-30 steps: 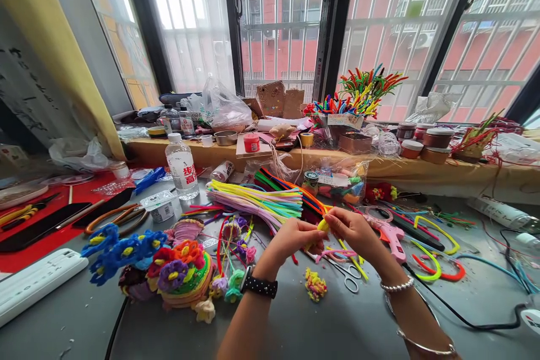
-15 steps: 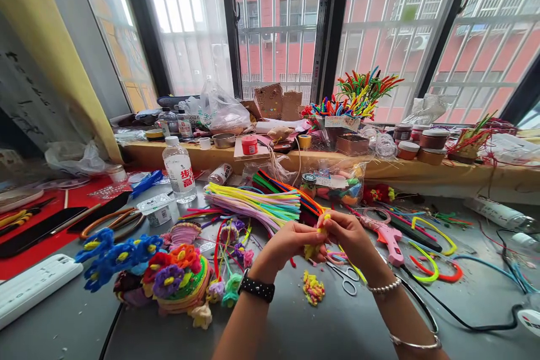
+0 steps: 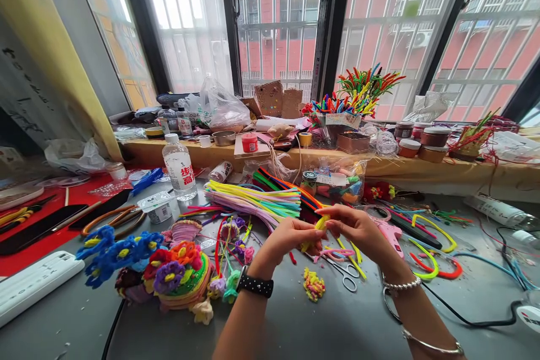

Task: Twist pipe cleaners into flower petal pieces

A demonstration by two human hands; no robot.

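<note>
Between my two hands, above the grey table, is a small yellow pipe-cleaner piece (image 3: 321, 223). My left hand (image 3: 291, 239) is closed on it, with yellow fuzzy bits showing under the fingers. From the right, my right hand (image 3: 352, 228) pinches the same piece between thumb and fingertips. The fingers partly hide its shape. Below the hands lies a small clump of yellow and pink bits (image 3: 314, 284). Silver scissors (image 3: 346, 278) rest just right of that clump. Behind my left hand is a bundle of pastel pipe cleaners (image 3: 253, 199).
Pipe-cleaner flowers (image 3: 169, 275) stand at left, near a white power strip (image 3: 37, 287). A water bottle (image 3: 179, 169) stands behind them. At right are a pink glue gun (image 3: 391, 236), curved pipe cleaners (image 3: 447, 270) and a black cable (image 3: 468, 323). Jars (image 3: 434, 138) line the windowsill.
My right hand has shifted slightly right, its fingers straighter and flatter over the yellow piece. More of that piece shows between the hands. My left hand stays nearly in place.
</note>
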